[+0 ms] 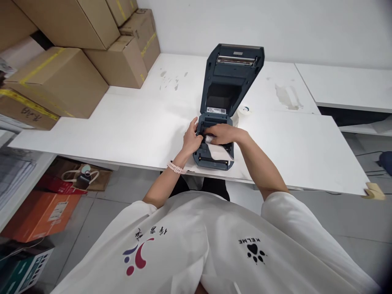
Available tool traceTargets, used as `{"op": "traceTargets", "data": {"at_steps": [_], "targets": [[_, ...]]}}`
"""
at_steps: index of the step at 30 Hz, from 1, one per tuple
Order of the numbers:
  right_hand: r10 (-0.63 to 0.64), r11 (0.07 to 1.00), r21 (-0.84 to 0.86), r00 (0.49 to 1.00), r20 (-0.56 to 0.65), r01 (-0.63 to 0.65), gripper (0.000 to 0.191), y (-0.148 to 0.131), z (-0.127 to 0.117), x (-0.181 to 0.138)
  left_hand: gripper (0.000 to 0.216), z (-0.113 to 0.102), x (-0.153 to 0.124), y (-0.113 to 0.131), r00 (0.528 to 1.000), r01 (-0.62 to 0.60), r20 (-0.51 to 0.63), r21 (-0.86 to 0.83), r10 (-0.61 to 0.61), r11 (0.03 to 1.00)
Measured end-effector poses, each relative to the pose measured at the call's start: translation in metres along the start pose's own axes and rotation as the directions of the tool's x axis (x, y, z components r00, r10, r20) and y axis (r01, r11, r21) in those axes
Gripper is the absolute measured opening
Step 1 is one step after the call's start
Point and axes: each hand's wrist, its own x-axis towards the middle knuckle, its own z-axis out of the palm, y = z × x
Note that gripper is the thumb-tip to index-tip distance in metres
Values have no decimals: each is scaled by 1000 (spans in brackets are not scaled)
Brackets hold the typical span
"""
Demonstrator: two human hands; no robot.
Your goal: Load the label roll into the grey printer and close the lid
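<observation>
A dark blue-grey label printer [214, 164] stands on the white table with its lid [234, 75] raised and tilted back. My left hand [192, 139] grips the left side wall of the printer, its thumb over the rim. From the right, my right hand [221, 134] reaches into the open bay, its fingers closed around a small white label roll [210, 139]. A strip of white label paper [219, 152] runs from the roll toward the printer's front edge. The right fingertips are partly hidden inside the bay.
Behind the printer's right side lies a white roll [244, 110] on the table [147, 122]. Cardboard boxes [61, 81] are stacked at the left. An orange box [45, 212] sits below on the left. The table's front edge is close to my body.
</observation>
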Motion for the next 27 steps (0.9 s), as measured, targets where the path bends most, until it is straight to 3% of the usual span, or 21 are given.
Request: {"op": "traceTargets", "data": {"at_steps": [2,4,7,10,14,18,20,23,25,27], "targets": [[-87,973,210,996,-28,91,37,2,-18,-28,94,0,-1,0,1000,21,-3,-4,-21,1000],[-98,901,406,983,-157,154,45,11,-30,-68,94,0,-2,0,999,34,1,-21,-34,999],[78,839,534,949,-307,104,43,35,-28,-125,94,0,-5,1,999,47,4,-38,-47,998],[308,797,601,897,-316,-62,45,63,-5,-151,94,0,-6,1,999,49,8,-48,-49,998],[496,696,688,830,-254,-205,59,91,26,-143,93,0,-4,-2,999,36,-10,-52,-37,998],[491,609,777,845,-211,-159,54,117,34,-135,93,1,-3,-6,998,47,-43,-30,-48,998],[543,581,810,782,-307,-85,57,137,30,-130,93,2,-3,-7,998,37,-50,-39,-38,999],[656,568,822,628,-419,-45,85,166,24,-104,94,3,-2,-8,998,22,-57,-80,-27,997],[674,545,836,627,-390,-66,101,177,23,-77,94,4,-2,-9,997,24,-71,-111,-32,994],[682,527,846,632,-368,-76,98,178,25,-51,94,5,-1,-10,996,27,-81,-139,-38,990]]}}
